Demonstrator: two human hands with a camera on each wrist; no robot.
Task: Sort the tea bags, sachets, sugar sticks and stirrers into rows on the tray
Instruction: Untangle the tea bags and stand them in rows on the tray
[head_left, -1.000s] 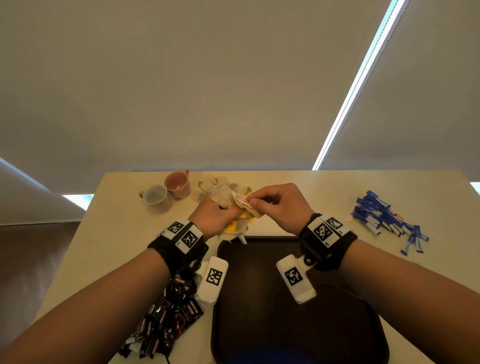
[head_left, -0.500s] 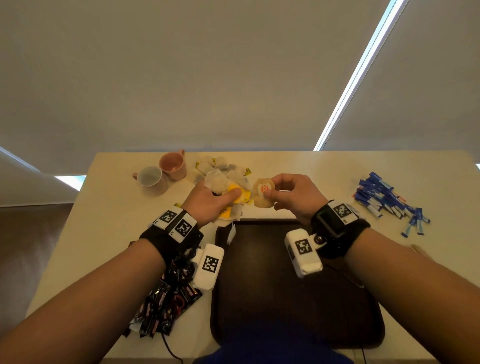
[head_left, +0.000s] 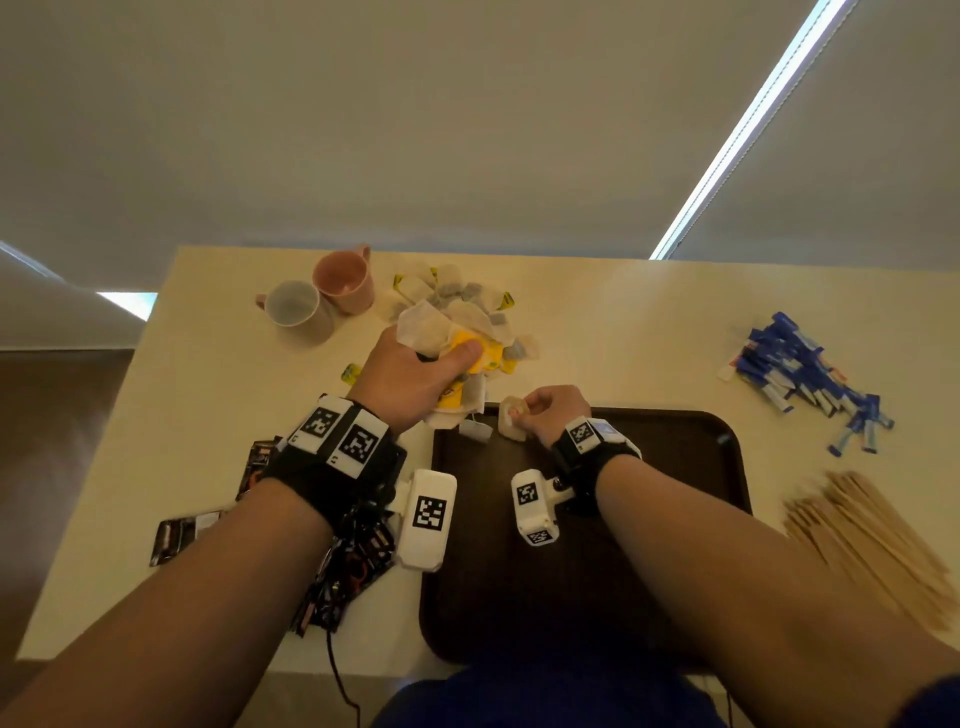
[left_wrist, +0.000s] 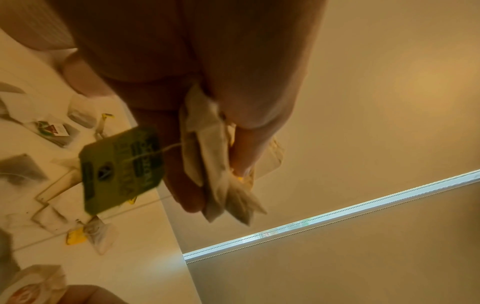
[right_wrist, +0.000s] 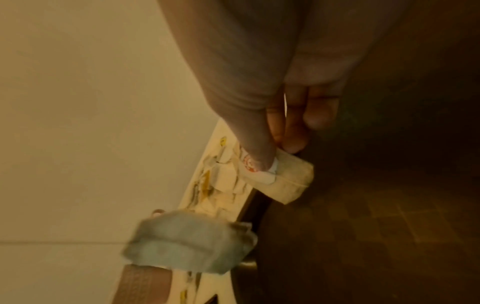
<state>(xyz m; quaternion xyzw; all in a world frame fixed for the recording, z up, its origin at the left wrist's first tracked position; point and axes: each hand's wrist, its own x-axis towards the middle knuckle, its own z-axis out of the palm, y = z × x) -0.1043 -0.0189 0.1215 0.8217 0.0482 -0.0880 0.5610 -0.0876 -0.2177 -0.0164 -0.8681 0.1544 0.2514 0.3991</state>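
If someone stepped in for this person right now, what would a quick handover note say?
Left hand: grips a bunch of tea bags above the table.
Right hand: pinches one tea bag at the tray's far edge.
Loose tea bags lie by the two cups. Dark sachets lie left of the tray, blue sugar sticks far right, wooden stirrers near right.
Done: no row shows on the tray yet.
Left: lay this bag down, then row up the rest.
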